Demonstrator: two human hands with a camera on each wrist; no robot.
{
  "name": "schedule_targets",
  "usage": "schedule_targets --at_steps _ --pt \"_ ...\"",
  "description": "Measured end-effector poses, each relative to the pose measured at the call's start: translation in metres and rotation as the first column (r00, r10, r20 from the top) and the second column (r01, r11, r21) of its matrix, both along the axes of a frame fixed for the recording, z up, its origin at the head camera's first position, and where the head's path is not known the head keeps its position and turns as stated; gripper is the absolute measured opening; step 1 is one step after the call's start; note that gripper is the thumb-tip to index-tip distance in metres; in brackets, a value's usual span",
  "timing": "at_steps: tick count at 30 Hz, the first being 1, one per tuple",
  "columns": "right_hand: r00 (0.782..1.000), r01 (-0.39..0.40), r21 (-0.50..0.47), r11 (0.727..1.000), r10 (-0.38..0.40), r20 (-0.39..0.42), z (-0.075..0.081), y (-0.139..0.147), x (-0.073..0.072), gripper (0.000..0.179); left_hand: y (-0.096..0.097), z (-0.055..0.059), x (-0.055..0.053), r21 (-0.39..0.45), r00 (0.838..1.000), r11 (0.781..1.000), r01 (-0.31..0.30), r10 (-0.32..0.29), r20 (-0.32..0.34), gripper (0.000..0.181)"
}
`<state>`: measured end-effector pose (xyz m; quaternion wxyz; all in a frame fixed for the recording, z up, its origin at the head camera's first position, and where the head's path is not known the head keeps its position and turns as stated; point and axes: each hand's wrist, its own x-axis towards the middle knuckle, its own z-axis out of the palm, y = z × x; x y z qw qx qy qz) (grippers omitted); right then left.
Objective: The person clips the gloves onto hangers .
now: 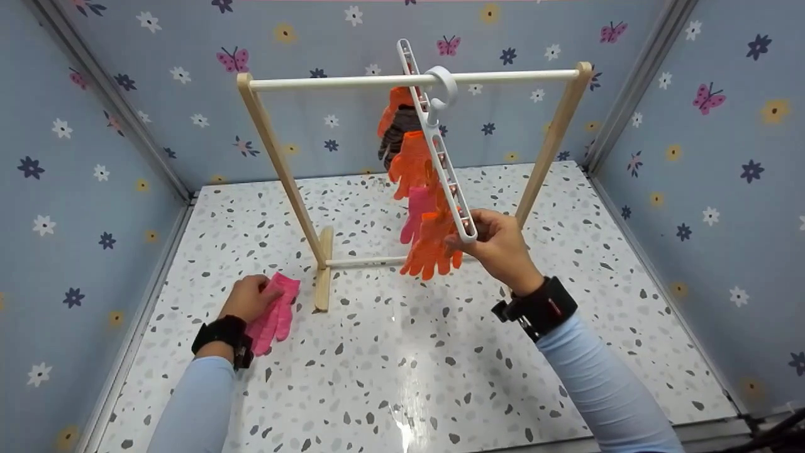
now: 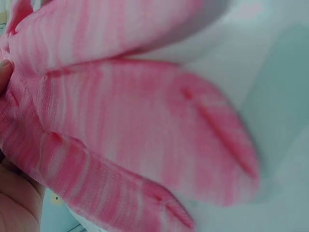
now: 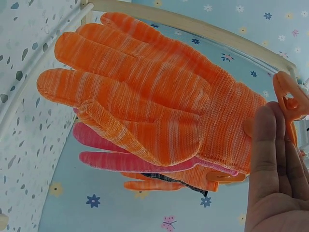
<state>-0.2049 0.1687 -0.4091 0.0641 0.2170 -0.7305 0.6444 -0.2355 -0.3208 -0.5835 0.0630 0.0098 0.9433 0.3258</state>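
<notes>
On the left, my left hand (image 1: 250,297) pinches a pink knit glove (image 1: 286,311) near its cuff, low over the speckled floor. The glove's fingers fill the left wrist view, with a thumb (image 2: 5,75) at its edge. My right hand (image 1: 503,245) grips the near end of a white clip hanger (image 1: 448,173), fingers on one side and thumb on the other. Right beside its fingertips are an orange clip (image 3: 290,99) and the cuff of an orange glove (image 3: 145,87) hanging there. Behind it hang a pink glove (image 1: 418,207), a dark striped glove (image 1: 399,132) and more orange ones.
The hanger's hook (image 1: 446,85) loops over the white top bar (image 1: 339,82) of a wooden-legged rack. The rack's left foot (image 1: 322,283) stands near the pink glove. Patterned walls (image 1: 82,207) enclose the speckled floor (image 1: 377,377) on three sides.
</notes>
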Motion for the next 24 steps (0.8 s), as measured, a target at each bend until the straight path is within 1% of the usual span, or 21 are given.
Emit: schedule_targets --at_steps 5,9,13,19,24 --pt "1.0 -0.011 -0.014 1.0 0.011 -0.02 -0.001 0.0 -0.001 0.025 0.002 0.011 0.004 0.061 1.0 0.998 -0.03 0.03 0.003 0.025" --pt "1.0 -0.02 -0.02 1.0 0.02 -0.005 -0.001 -0.001 -0.002 0.026 0.006 0.02 0.007 0.099 1.0 0.995 -0.031 0.031 0.005 0.024" --pt "1.0 -0.024 -0.024 0.999 0.024 0.001 -0.001 -0.001 -0.002 0.027 0.009 0.028 0.008 0.129 1.0 0.992 -0.008 0.011 -0.017 0.024" --pt "1.0 -0.015 -0.01 1.0 0.015 -0.021 0.0 -0.002 -0.002 0.024 0.012 0.037 0.008 0.185 0.999 0.982 0.037 -0.029 -0.046 0.022" --pt "1.0 -0.007 0.004 1.0 0.007 -0.016 -0.001 -0.002 -0.002 0.022 0.018 0.046 0.01 0.208 0.996 0.975 0.078 -0.066 -0.064 0.021"
